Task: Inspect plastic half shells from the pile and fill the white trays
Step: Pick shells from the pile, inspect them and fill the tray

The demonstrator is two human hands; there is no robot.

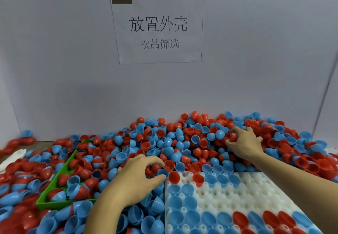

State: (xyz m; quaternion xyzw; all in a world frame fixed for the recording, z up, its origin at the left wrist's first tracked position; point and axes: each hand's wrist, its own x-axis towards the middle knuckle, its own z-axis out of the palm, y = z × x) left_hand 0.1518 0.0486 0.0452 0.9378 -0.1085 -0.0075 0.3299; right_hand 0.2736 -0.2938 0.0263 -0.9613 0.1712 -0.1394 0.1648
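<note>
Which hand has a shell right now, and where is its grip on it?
Both. The left hand holds a red shell under curled fingers; the right hand pinches a red shell in the pile. Exact contact points are hidden.

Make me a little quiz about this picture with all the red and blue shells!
1. True or false: the white tray is completely full.
2. What colour is the bin on the left? A green, B yellow, C black.
3. Which hand reaches farther into the pile, the left hand or the right hand?

Key: 1 false, many middle cups are empty. 2 A. 3 the right hand.
</note>
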